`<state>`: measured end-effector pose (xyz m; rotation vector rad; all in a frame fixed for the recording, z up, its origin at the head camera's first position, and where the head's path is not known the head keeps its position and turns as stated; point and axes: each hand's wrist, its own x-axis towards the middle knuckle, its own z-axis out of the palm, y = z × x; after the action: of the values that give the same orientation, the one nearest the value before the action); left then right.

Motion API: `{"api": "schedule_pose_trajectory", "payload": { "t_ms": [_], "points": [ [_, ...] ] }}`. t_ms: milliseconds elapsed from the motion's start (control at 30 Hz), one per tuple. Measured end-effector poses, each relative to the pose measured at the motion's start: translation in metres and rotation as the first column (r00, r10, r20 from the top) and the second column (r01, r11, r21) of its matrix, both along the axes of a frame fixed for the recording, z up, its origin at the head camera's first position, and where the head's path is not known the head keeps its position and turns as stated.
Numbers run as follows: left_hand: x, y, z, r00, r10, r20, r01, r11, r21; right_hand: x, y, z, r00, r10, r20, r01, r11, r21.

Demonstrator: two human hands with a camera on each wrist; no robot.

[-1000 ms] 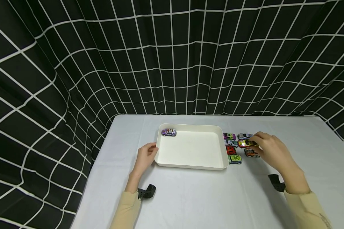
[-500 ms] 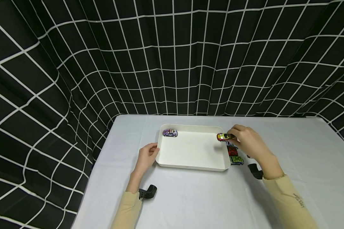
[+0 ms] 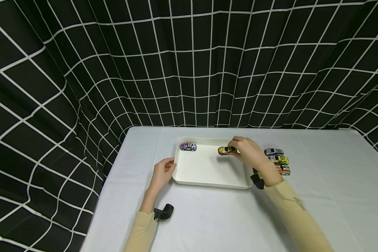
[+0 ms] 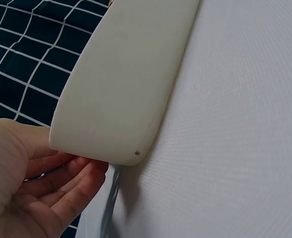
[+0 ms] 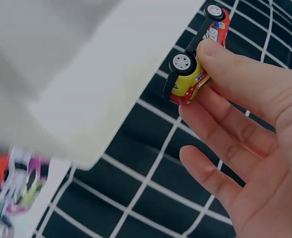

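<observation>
Pinched in the right hand (image 3: 246,151), a shiny red-and-yellow toy car (image 3: 223,151) has just crossed the right edge of the shallow white tray (image 3: 204,168), putting a second car above it, with the glossy purple toy car (image 3: 188,146) at its far-left corner and the left hand (image 3: 162,173) gripping its left edge.
</observation>
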<state>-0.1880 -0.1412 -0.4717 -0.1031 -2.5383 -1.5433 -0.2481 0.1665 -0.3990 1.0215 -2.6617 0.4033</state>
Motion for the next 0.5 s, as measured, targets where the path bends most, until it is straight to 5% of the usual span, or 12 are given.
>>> {"api": "schedule_pose_trajectory", "payload": {
  "t_ms": [500],
  "points": [
    [-0.001,0.001,0.001,1.000,-0.003,-0.006,0.003,1.000,-0.003,-0.017,-0.045,-0.011,0.992,0.022,0.123,-0.026,0.999,0.030]
  ]
}}
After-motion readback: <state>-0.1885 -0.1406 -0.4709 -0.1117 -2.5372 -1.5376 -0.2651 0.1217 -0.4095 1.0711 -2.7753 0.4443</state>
